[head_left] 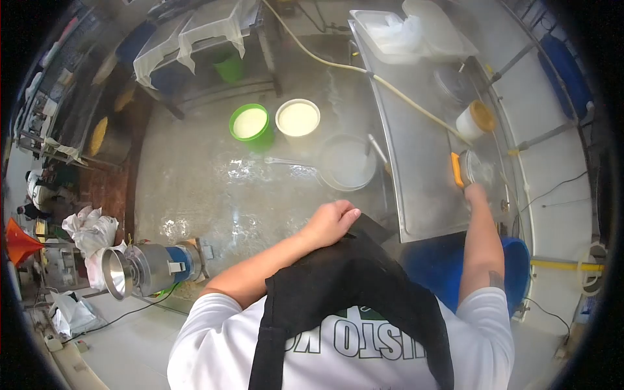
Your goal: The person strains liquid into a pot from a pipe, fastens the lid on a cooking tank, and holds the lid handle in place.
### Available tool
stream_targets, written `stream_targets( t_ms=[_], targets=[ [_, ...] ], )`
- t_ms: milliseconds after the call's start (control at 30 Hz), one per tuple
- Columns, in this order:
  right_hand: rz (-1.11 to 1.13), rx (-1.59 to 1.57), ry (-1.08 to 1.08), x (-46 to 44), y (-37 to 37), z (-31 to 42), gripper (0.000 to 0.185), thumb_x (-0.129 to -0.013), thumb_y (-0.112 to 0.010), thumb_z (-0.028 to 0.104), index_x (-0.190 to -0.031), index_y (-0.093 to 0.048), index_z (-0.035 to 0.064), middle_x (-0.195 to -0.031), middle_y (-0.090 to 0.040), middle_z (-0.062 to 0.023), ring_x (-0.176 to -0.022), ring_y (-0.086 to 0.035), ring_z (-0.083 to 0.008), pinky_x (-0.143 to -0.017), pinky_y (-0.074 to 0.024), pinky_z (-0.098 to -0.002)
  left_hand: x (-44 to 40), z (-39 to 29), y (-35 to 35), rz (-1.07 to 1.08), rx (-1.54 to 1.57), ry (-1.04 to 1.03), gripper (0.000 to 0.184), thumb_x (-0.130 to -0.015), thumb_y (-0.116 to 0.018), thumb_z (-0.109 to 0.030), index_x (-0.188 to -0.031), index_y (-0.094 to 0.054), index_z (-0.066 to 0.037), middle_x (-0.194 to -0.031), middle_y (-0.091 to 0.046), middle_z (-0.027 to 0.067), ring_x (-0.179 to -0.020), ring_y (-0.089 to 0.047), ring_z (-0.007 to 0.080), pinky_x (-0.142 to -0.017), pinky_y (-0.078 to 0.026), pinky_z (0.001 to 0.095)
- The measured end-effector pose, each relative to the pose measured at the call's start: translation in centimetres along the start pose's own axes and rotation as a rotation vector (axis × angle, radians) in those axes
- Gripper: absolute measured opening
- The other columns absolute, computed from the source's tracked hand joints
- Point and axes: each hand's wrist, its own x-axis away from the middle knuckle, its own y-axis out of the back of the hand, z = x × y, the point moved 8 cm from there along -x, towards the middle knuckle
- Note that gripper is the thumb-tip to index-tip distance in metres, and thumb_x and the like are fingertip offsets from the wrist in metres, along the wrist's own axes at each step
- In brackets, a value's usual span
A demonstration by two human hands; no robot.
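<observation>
My right hand [476, 193] reaches over the metal worktop [422, 188], against a clear round vessel [480, 166] with an orange handle-like piece [456, 170] beside it. Its fingers look closed, but what they grip is hard to make out. In front of my black apron [351, 273], my left hand [335, 221] is loosely curled, with nothing visible in it. On the wet floor stand a green bucket [253, 133] and a white bucket [298, 123], both filled with something pale. A large round strainer-like tool [348, 162] with a long handle [289, 162] lies closer to me.
A white tub with an orange-brown lid [481, 118] and a hose [416, 96] rest on the worktop. White trays [390, 32] sit at its far end. Below my right arm is a blue barrel [517, 266]. A metal machine [153, 268] stands left, its cable on the floor.
</observation>
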Motion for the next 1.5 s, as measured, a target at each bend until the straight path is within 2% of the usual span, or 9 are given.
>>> stream_targets(
  t_ms=[267, 433, 767, 833, 1067, 1133, 1200, 1467, 1500],
  targets=[
    [-0.015, 0.01, 0.031, -2.6, -1.8, -0.9, 0.031, -0.083, -0.058, 0.016, -0.106, -0.072, 0.0003, -0.116, -0.066, -0.0232, -0.11, -0.063, -0.0369, -0.093, -0.0501, -0.0434, 0.0, 0.1, 0.0, -0.002, -0.062, 0.014, 0.033, -0.097, -0.059, -0.03, -0.103, -0.066, 0.002, -0.087, -0.068, 0.0204, -0.082, -0.066, 0.0321, -0.076, -0.051, 0.0406],
    [-0.009, 0.058, 0.054, 0.0, 0.0, 0.4, 0.031, -0.085, -0.054, 0.016, -0.105, -0.072, 0.0013, -0.117, -0.066, -0.0217, -0.111, -0.063, -0.0368, -0.093, -0.0502, -0.044, 0.1, -0.5, -0.1, 0.033, -0.029, 0.071, 0.031, -0.098, -0.058, -0.029, -0.101, -0.066, 0.001, -0.079, -0.065, 0.0141, -0.073, -0.061, 0.0221, -0.071, -0.049, 0.0371],
    [-0.022, 0.034, 0.056, -0.3, -0.6, 0.3, 0.031, -0.085, -0.053, 0.017, -0.104, -0.073, 0.0013, -0.115, -0.067, -0.0218, -0.108, -0.064, -0.0367, -0.093, -0.0507, -0.0435, 0.0, 0.3, -0.5, 0.037, -0.026, 0.103, 0.032, -0.098, -0.058, -0.03, -0.1, -0.065, 0.002, -0.076, -0.064, 0.0097, -0.071, -0.059, 0.0176, -0.068, -0.049, 0.0344],
    [-0.007, 0.091, 0.093, -0.2, -0.6, 0.6, 0.031, -0.085, -0.053, 0.016, -0.104, -0.073, 0.0011, -0.115, -0.067, -0.0218, -0.108, -0.065, -0.0366, -0.092, -0.0509, -0.0436, 0.0, 0.4, -0.4, 0.029, -0.005, 0.102, 0.034, -0.097, -0.058, -0.031, -0.101, -0.066, 0.002, -0.081, -0.067, 0.0207, -0.076, -0.066, 0.0336, -0.071, -0.051, 0.0419],
    [0.016, 0.14, 0.118, 0.6, 0.0, 1.2, 0.029, -0.084, -0.054, 0.014, -0.102, -0.073, 0.0011, -0.113, -0.068, -0.0208, -0.106, -0.066, -0.0363, -0.091, -0.0518, -0.0429, -0.1, 0.5, -0.5, 0.024, -0.021, 0.079, 0.033, -0.097, -0.058, -0.03, -0.101, -0.066, 0.002, -0.08, -0.067, 0.0208, -0.075, -0.066, 0.0324, -0.071, -0.05, 0.0413],
    [0.024, 0.144, 0.113, 1.1, 0.6, 1.4, 0.03, -0.084, -0.055, 0.015, -0.103, -0.073, 0.0011, -0.114, -0.068, -0.021, -0.106, -0.065, -0.0366, -0.091, -0.0518, -0.0428, -0.1, 0.9, -0.6, 0.033, 0.003, 0.095, 0.032, -0.098, -0.059, -0.029, -0.101, -0.065, 0.002, -0.076, -0.063, 0.009, -0.072, -0.057, 0.0166, -0.068, -0.048, 0.0335],
    [0.039, 0.147, 0.106, 1.3, 0.2, 1.1, 0.03, -0.084, -0.055, 0.015, -0.104, -0.072, 0.001, -0.114, -0.067, -0.0212, -0.106, -0.065, -0.0369, -0.091, -0.0517, -0.0428, -0.1, 0.8, -0.7, 0.037, 0.014, 0.103, 0.031, -0.098, -0.059, -0.028, -0.101, -0.065, 0.002, -0.076, -0.063, 0.0087, -0.072, -0.057, 0.0163, -0.068, -0.048, 0.0335],
    [0.13, -0.356, -0.147, 1.3, -0.7, -0.4, 0.034, -0.085, -0.052, 0.013, -0.109, -0.069, -0.0038, -0.115, -0.068, -0.0215, -0.107, -0.067, -0.0353, -0.089, -0.0515, -0.0464, -0.8, 0.7, -0.8, 0.056, -0.016, 0.084, 0.031, -0.099, -0.058, -0.028, -0.101, -0.065, 0.003, -0.075, -0.062, 0.0069, -0.072, -0.055, 0.0148, -0.068, -0.047, 0.0333],
    [0.124, -0.454, -0.185, 1.4, -1.1, -0.7, 0.034, -0.085, -0.051, 0.013, -0.109, -0.069, -0.0043, -0.115, -0.068, -0.0218, -0.106, -0.067, -0.0352, -0.089, -0.0514, -0.0468, -1.0, 0.8, -0.9, 0.059, -0.019, 0.092, 0.033, -0.098, -0.059, -0.03, -0.102, -0.065, 0.002, -0.078, -0.065, 0.0135, -0.074, -0.061, 0.024, -0.07, -0.049, 0.0373]
  ],
)
